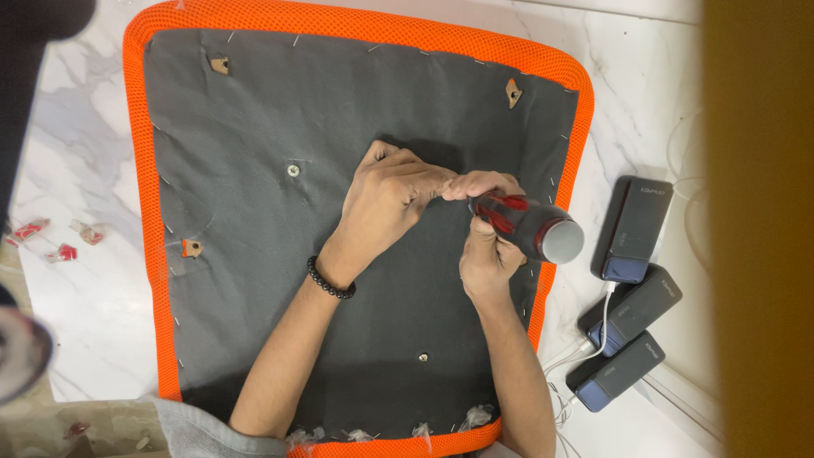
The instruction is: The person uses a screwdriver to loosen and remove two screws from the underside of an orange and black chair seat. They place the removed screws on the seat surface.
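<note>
White marble bench [85, 322] carries everything, and most of the frame is filled by an upturned seat cushion [280, 280], grey cloth underside stapled inside an orange mesh rim. A yellowish blurred edge blocks the right side of the frame, a dark shape the upper left corner. Three dark power banks [632, 229] lie at the right, just beside the cushion, white cables trailing from them. At centre my right hand [487, 259] grips a red and black screwdriver [530, 227], fingers wrapped tight round its handle. My left hand [386, 199], beaded bracelet at the wrist, has fingers pinched together at the tool's tip, hiding it. Small red and clear packets [51, 239] sit at the left edge.
</note>
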